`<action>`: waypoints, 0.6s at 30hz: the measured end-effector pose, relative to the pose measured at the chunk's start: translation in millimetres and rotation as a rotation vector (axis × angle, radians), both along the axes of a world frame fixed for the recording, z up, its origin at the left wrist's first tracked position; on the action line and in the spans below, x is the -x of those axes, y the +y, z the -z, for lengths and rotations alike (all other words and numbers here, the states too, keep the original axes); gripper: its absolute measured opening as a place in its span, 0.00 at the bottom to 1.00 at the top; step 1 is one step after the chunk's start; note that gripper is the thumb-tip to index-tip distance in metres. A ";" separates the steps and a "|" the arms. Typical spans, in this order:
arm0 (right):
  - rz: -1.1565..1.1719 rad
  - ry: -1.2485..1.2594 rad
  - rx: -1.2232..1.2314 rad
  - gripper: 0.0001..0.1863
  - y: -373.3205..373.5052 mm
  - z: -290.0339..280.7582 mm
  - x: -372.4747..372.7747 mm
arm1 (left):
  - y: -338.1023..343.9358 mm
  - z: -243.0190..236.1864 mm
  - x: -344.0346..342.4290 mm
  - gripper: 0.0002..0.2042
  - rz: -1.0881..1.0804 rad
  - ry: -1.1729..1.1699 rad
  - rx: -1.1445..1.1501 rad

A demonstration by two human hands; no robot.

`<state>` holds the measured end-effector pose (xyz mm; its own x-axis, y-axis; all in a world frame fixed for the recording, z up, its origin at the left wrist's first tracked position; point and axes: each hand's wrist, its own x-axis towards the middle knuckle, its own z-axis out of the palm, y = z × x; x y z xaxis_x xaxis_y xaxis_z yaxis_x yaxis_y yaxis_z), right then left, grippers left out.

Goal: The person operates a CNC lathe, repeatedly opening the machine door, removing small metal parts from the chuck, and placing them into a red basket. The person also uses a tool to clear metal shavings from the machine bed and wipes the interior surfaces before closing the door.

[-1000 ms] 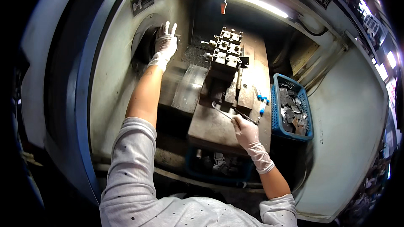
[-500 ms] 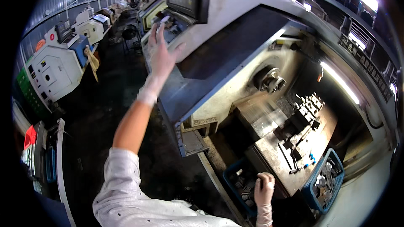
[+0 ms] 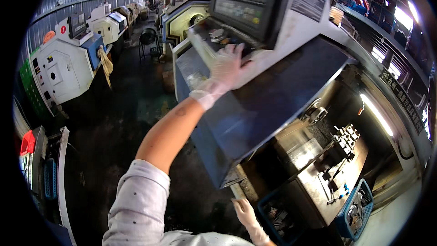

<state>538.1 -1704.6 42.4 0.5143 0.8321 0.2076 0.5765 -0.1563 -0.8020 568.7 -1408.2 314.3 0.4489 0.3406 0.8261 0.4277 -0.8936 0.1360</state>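
Note:
My left hand (image 3: 229,69), in a thin whitish glove, reaches up to the machine's control panel (image 3: 239,11). Its fingers are spread over the lower panel ledge with the knobs (image 3: 218,35); whether they touch is unclear. My right hand (image 3: 246,213), also gloved, is low in the middle, near the bottom corner of the dark blue machine door (image 3: 273,95) and left of a blue basket of metal pieces (image 3: 278,216). Its fingers are bent together, and anything in them is hidden. Behind the door edge, the metal chuck (image 3: 315,113) shows only partly.
Inside the lit machine, a metal table (image 3: 314,196) bears tool holders (image 3: 346,139). Another blue basket (image 3: 354,214) with metal parts stands at its right. More machines (image 3: 57,75) line the left, past a dark aisle floor. A red bin (image 3: 27,143) sits at far left.
My left hand has come right and down onto the control panel area. My right hand has moved left, away from the basket. The door now covers more of the chuck; the view has shifted.

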 end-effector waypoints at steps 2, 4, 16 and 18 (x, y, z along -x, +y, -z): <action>-0.275 -0.077 -0.015 0.07 61.3 -7.9 25.8 | 19.2 17.6 6.2 0.28 0.167 -0.240 0.008; -0.355 -0.146 -0.038 0.07 104.7 -7.7 43.1 | -12.7 35.6 40.1 0.27 0.355 -0.238 -0.123; -0.021 -0.045 0.229 0.08 217.5 74.3 110.8 | 97.1 221.7 483.3 0.20 -0.370 0.249 0.441; -0.061 -0.032 0.264 0.09 254.8 78.0 118.1 | 113.2 219.2 525.4 0.21 -0.579 0.173 0.408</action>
<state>419.9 -1449.7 -35.6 0.4582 0.8889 -0.0050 0.6159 -0.3215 -0.7192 43.2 -1295.0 95.1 0.2162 0.8286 0.5164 0.8618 -0.4105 0.2980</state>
